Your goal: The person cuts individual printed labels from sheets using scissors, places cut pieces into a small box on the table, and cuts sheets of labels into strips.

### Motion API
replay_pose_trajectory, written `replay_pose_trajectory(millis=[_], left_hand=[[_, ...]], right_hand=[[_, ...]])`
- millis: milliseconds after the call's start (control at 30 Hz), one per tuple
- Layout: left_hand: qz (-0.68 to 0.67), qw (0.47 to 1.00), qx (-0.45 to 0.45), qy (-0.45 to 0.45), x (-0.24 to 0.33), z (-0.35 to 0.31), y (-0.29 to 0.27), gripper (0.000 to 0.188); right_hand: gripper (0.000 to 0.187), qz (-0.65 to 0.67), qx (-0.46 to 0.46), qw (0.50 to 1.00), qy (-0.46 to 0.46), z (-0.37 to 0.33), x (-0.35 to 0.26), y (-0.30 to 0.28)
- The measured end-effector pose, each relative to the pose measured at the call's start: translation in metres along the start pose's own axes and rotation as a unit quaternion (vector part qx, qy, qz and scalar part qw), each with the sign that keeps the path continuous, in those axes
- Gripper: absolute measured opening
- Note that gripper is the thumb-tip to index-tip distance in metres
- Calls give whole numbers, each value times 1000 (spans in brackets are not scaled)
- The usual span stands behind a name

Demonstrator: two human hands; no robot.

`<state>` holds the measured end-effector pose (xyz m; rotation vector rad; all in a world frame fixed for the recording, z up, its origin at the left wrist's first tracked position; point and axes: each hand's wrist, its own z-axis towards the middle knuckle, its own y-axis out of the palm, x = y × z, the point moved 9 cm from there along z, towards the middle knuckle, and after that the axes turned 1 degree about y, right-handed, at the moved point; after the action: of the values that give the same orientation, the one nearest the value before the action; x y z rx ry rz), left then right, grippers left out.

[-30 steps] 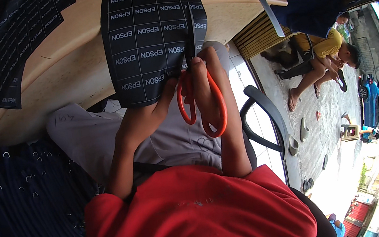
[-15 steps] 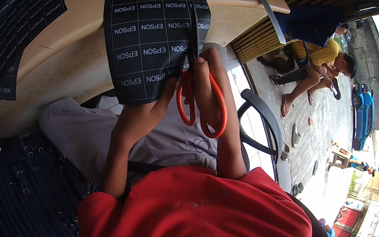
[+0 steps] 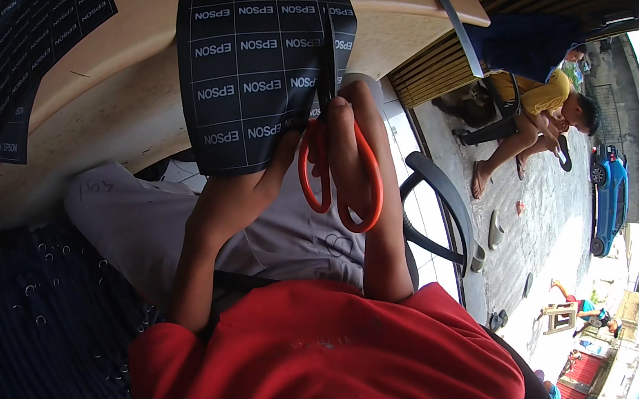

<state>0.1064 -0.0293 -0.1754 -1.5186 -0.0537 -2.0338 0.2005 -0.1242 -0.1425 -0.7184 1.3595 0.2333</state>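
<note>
A black sheet with a printed white grid [image 3: 238, 67] is held up in front of me, over my lap and the table's edge. My left hand [image 3: 248, 193] grips its lower edge, the fingers hidden behind it. In my right hand [image 3: 344, 142] are scissors with orange handles [image 3: 374, 187]. Their dark blades point away from me along the sheet's right part, where a strip stands to the right of the blades. Whether the blades are fully closed is hard to make out.
The wooden table [image 3: 123, 43] carries more black printed sheets [image 3: 64, 39] at the far left. Dark blue straps with metal rings [image 3: 52, 347] hang at my left. To the right are a black chair armrest [image 3: 448, 205], a seated person in yellow [image 3: 548, 95] and a blue car [image 3: 609, 193].
My hands, the scissors and the sheet hold almost the same position. In the background at right, a distant person and a stool appear shifted slightly.
</note>
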Motion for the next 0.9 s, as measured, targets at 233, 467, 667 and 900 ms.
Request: replay_pose_trajectory(millis=[233,467,667,900], left_hand=[[11,998,57,39,8,2,-9,23],[9,997,67,30,8,1,-11,22],[13,996,75,46,11,0,-13,21],[3,997,71,37,12,-1,-14,22]], right_hand=[[19,-7,3,1000,0,-1,-6,-1],[19,-16,5,1000,-16,0,-8,-1],[19,-17,5,1000,9,-1,-10,-1],[20,-34,9,999,0,0,-9,-2]])
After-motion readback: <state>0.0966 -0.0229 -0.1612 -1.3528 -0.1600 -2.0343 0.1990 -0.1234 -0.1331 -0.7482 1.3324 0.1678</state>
